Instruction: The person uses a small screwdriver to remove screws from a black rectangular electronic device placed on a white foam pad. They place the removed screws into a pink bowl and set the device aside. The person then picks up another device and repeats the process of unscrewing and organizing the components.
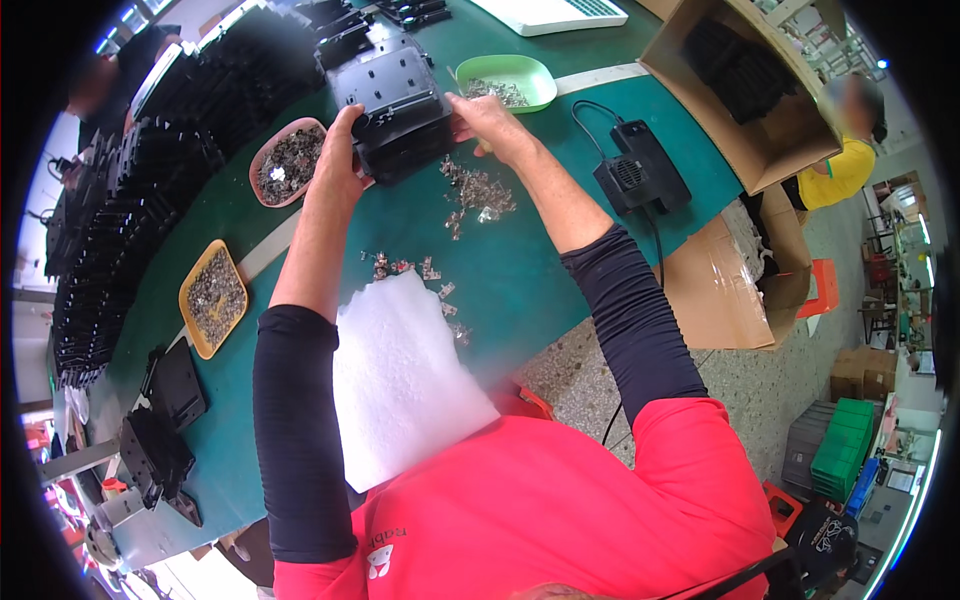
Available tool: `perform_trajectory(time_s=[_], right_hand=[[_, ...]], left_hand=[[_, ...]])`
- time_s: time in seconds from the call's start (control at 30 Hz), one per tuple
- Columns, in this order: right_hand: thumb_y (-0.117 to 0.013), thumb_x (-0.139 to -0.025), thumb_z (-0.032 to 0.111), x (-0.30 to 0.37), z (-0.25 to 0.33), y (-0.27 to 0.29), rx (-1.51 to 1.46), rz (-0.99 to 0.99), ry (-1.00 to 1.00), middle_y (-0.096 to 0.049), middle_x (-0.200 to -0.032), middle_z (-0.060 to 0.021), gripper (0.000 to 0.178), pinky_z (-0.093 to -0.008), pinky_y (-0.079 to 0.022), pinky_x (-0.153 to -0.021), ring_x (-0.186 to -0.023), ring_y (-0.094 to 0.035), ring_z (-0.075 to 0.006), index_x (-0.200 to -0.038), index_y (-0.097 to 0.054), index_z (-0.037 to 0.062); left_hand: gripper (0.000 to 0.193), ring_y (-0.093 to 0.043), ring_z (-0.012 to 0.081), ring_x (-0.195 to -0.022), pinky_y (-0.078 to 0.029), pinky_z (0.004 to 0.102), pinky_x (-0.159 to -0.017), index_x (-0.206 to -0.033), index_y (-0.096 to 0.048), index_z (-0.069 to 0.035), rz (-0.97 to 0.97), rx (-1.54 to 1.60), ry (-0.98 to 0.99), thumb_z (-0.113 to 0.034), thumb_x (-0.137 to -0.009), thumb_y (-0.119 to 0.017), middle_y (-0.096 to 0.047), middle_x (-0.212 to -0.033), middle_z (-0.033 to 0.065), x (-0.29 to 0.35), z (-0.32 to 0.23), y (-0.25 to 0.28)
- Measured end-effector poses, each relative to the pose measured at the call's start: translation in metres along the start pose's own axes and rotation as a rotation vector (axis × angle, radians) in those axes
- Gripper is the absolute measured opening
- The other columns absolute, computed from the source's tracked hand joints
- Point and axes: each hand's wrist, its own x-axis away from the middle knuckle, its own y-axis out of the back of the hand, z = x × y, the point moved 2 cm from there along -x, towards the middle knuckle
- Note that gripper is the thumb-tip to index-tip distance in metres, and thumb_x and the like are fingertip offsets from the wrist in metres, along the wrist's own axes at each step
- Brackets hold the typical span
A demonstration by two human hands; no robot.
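Observation:
A stack of black plastic casings (385, 85) sits at the far middle of the green table, and both my hands grip its sides. My left hand (345, 150) has its thumb along the near left corner, with the other fingers partly hidden. On the opposite side, my right hand (487, 122) is closed against the casings' edge, its fingertips partly out of sight. Just beyond the right hand stands a light green bowl (540, 85) of small metal parts. A pink bowl (258, 180) of similar parts is beside the left hand. Loose metal pieces (478, 195) lie nearer me.
Rows of stacked black casings (150, 190) line the left. A yellow tray (205, 345) holds small parts. White foam sheet (405, 375) lies at the near edge. On the right are a black corded device (645, 165), cardboard box (765, 150) and a person in yellow (845, 170).

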Motion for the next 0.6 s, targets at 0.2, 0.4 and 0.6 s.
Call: perform_trajectory(time_s=[0.2,0.4,0.6], right_hand=[[-0.054,-0.092,0.054,0.001,0.002,-0.003,-0.07,-0.027,0.027,-0.07,-0.094,-0.0068,0.054,-0.0319,-0.044,-0.052,-0.081,-0.066,-0.0183,-0.105,-0.066,0.0035],[-0.053,-0.092,0.055,-0.004,-0.011,0.003,-0.129,0.036,0.021,-0.067,-0.1,-0.0043,0.048,-0.031,-0.043,-0.055,-0.083,-0.067,-0.016,-0.111,-0.064,0.0133],[-0.055,-0.091,0.053,-0.02,-0.02,0.008,-0.164,0.016,-0.009,-0.066,-0.097,-0.0043,0.046,-0.0306,-0.043,-0.052,-0.082,-0.068,-0.0182,-0.11,-0.062,0.0118]], left_hand=[[0.053,-0.057,0.0221,-0.08,-0.038,0.0447,-0.085,-0.106,-0.061,-0.013,-0.028,-0.102,0.047,-0.047,-0.068,-0.073,-0.061,-0.094,0.0096,-0.013,-0.008,0.004],[0.045,-0.064,0.0223,-0.08,-0.05,0.0457,-0.073,-0.1,-0.061,-0.012,0.083,-0.033,-0.035,-0.047,-0.073,-0.068,-0.064,-0.09,0.0073,0.008,-0.012,-0.014],[0.048,-0.063,0.0252,-0.085,-0.05,0.0477,-0.076,-0.104,-0.061,-0.012,0.042,-0.104,0.059,-0.047,-0.073,-0.067,-0.062,-0.096,0.0111,0.013,-0.011,-0.009]])
